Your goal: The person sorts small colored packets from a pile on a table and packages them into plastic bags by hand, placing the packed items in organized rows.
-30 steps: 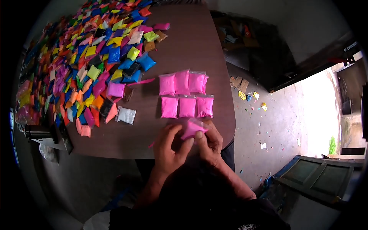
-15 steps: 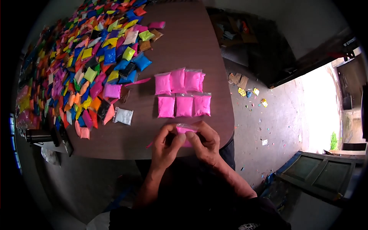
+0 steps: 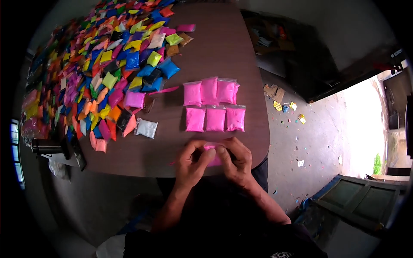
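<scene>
Between my two hands, near the table's front edge, is a small pink packet (image 3: 214, 161), partly hidden by my fingers. My left hand (image 3: 192, 162) pinches its left side with thumb and fingers. On the other side my right hand (image 3: 235, 161) grips it the same way, the thumbs close together at its top. Just beyond lie two rows of pink packets: a front row of three, with one at its middle (image 3: 215, 118), and a back row (image 3: 209, 90) whose packets partly overlap.
A big heap of colourful packets (image 3: 109, 81) covers the left of the brown table (image 3: 206, 47). A white packet (image 3: 146, 128) lies at its near edge. A dark cylinder (image 3: 46, 147) is at the far left. Scraps (image 3: 277, 105) litter the floor at right.
The packet in my hands was tilted with its pink face up; it now hangs lower between my fingers, with both thumbs at its top. The rows of packets lie as before.
</scene>
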Demonstrator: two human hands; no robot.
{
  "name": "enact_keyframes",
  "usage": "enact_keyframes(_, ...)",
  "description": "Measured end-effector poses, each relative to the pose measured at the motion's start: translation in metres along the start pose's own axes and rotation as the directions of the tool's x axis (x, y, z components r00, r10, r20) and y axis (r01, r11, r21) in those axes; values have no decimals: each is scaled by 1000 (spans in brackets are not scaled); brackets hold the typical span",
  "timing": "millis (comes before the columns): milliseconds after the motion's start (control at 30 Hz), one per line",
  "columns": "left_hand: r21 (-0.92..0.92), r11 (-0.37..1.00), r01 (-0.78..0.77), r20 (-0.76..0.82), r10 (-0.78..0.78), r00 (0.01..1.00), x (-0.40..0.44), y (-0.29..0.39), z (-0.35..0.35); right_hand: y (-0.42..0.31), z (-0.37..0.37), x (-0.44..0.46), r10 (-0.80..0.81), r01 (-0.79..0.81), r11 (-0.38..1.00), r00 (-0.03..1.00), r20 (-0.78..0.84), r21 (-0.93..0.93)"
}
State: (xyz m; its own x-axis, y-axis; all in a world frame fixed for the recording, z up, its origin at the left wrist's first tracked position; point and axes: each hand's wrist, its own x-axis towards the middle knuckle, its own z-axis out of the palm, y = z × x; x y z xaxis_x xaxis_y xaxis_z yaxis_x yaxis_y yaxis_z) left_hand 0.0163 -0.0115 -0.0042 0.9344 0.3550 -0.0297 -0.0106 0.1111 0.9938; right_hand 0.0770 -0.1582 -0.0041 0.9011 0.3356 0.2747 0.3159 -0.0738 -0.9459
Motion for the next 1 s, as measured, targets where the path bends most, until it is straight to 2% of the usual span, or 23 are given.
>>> enact_keyframes(67,-46,997,60,22,-59,998,1,4,1,0,0,-1,7,-7,1000,1000,12,-21)
enact_keyframes(133,-21,998,51,3,-50,999,1,3,1,-1,2,0,3,-3,998,1000,3,-59)
enact_keyframes(200,117,989,-95,-33,99,995,2,0,2,-2,5,1,-12,13,998,1000,1,-56)
enact_keyframes(233,120,988,-95,-35,100,994,3,-2,3,-2,5,1,-25,25,998,1000,-3,-56)
enact_keyframes(300,125,974,-190,-108,204,973,3,-3,7,-11,4,4,-1,2,998,1000,25,-57)
enact_keyframes(433,165,977,-132,-103,150,983,2,8,6,-5,1,4,-16,16,1000,999,51,-2)
enact_keyframes(500,58,998,-38,-93,43,995,1,9,8,-5,0,2,20,-22,998,999,39,60)
enact_keyframes(533,60,997,-40,-93,46,995,-1,6,6,-5,0,0,59,-62,991,998,28,120)
enact_keyframes(600,222,973,-68,18,65,998,-3,-2,1,-6,-1,-1,65,-68,988,998,24,141)
enact_keyframes(633,282,949,-139,33,135,990,-2,2,2,-7,-1,-2,59,-61,991,998,16,119)
enact_keyframes(733,288,947,-140,-17,151,988,-3,0,4,0,-2,-2,-5,3,998,1000,25,64)
enact_keyframes(800,303,926,-227,-8,241,971,-2,-1,5,4,1,-2,-3,-2,991,999,42,133)
enact_keyframes(867,285,936,-207,-44,229,972,-3,3,7,-1,-3,-1,19,-32,989,995,95,142)
enact_keyframes(1000,231,954,-194,-3,200,980,-8,-1,5,2,-3,-6,14,-19,993,999,52,113)
